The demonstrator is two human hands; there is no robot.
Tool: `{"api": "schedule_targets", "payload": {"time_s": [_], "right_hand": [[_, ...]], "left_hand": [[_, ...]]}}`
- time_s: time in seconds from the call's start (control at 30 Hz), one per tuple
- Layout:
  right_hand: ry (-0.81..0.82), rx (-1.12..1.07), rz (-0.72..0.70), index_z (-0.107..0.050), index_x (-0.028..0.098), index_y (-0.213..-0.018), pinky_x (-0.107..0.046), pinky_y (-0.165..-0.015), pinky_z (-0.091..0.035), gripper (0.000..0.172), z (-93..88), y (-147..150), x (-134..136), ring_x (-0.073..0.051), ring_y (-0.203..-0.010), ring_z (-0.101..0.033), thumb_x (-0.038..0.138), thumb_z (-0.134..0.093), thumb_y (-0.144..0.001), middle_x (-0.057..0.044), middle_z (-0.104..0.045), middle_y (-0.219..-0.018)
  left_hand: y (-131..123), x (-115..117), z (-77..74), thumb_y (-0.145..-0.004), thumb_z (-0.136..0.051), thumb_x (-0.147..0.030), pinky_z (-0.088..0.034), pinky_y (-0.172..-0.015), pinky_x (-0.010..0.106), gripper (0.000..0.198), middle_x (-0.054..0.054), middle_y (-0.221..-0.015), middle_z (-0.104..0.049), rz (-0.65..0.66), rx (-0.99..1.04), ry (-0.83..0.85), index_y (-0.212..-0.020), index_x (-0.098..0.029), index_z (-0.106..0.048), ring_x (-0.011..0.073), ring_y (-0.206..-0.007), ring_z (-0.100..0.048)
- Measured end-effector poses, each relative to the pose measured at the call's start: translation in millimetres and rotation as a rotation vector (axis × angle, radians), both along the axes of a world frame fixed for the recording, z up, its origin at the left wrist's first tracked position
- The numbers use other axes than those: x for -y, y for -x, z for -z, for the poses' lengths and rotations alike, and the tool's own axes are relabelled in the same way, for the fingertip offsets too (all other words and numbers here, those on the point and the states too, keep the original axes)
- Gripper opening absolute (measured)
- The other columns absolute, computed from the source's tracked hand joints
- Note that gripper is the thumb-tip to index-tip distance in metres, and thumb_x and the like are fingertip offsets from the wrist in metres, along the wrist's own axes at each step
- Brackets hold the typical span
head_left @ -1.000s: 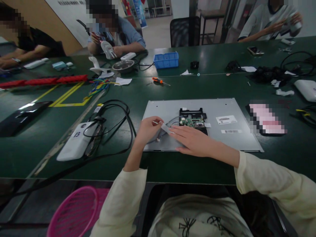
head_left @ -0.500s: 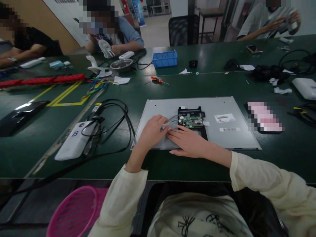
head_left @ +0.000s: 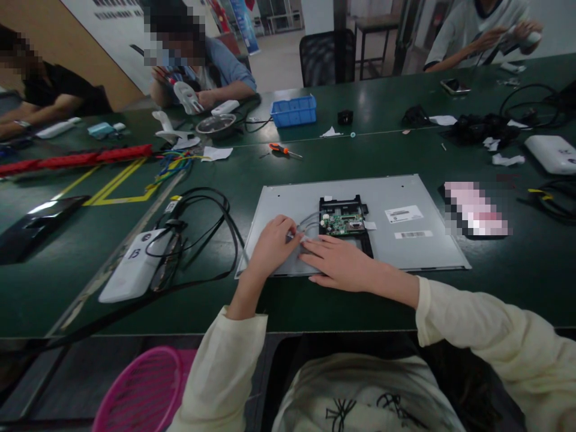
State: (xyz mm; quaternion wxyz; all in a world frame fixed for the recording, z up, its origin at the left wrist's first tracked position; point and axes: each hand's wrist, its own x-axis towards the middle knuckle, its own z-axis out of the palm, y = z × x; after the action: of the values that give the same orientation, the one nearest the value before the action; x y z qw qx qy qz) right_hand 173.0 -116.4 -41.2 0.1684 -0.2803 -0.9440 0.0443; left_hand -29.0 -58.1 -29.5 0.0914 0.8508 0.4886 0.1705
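A flat grey metal panel [head_left: 288, 204] lies on the green table in front of me. Near its middle a black bracket [head_left: 339, 203] holds a green circuit board [head_left: 335, 224], and thin grey cables [head_left: 309, 219] run from the board toward my left hand. My left hand [head_left: 273, 240] is closed in a pinch on these cables above the panel. My right hand [head_left: 339, 264] lies flat on the panel's near part, fingers stretched out, its fingertips close to the left hand's. A small whitish piece shows between the fingertips, too small to name.
Left of the panel lie a white device [head_left: 135, 264] and coiled black cable [head_left: 225, 210]. An orange-handled screwdriver [head_left: 283, 150] and a blue basket [head_left: 293, 112] are beyond it, a phone [head_left: 474, 209] to the right. Co-workers sit across the table. A pink basket [head_left: 139, 390] stands below.
The view has shifted slightly. My left hand still pinches the cables, with its fingers a little more curled; my right hand stays flat on the panel. A co-worker's hands have moved a little.
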Motion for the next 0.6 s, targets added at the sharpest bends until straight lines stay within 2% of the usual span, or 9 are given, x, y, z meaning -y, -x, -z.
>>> {"api": "schedule_targets", "payload": {"time_s": [0.23, 0.37, 0.6], "right_hand": [[0.054, -0.029, -0.022, -0.053, 0.011, -0.128, -0.046, -0.109, -0.036, 0.047, -5.6, -7.9, 3.4, -0.027, -0.127, -0.050, 0.043, -0.049, -0.093, -0.020, -0.052, -0.138], [0.076, -0.014, -0.035, -0.053, 0.012, -0.129, -0.047, -0.107, -0.038, 0.051, -8.7, -13.4, 5.5, -0.029, -0.128, -0.049, 0.047, -0.050, -0.091, -0.020, -0.050, -0.140], [0.070, -0.006, -0.034, -0.055, 0.008, -0.126, -0.046, -0.109, -0.037, 0.057, -11.2, -14.6, 14.2, -0.030, -0.127, -0.051, 0.051, -0.053, -0.089, -0.024, -0.052, -0.137]], "left_hand": [[7.7, -10.6, 9.1, -0.085, -0.052, -0.025, -0.045, -0.081, 0.035, 0.007, 0.005, -0.090, -0.053, 0.011, 0.061, 0.113, -0.084, -0.019, -0.056, 0.0206, -0.087, -0.054], [11.3, -14.9, 12.4, -0.085, -0.051, -0.025, -0.045, -0.082, 0.036, 0.009, 0.005, -0.091, -0.053, 0.013, 0.063, 0.125, -0.087, -0.019, -0.057, 0.0208, -0.088, -0.054], [14.5, -13.7, 6.4, -0.081, -0.052, -0.027, -0.047, -0.087, 0.035, 0.009, 0.004, -0.094, -0.053, 0.036, 0.172, 0.199, -0.085, -0.021, -0.057, 0.0198, -0.092, -0.056]]}}
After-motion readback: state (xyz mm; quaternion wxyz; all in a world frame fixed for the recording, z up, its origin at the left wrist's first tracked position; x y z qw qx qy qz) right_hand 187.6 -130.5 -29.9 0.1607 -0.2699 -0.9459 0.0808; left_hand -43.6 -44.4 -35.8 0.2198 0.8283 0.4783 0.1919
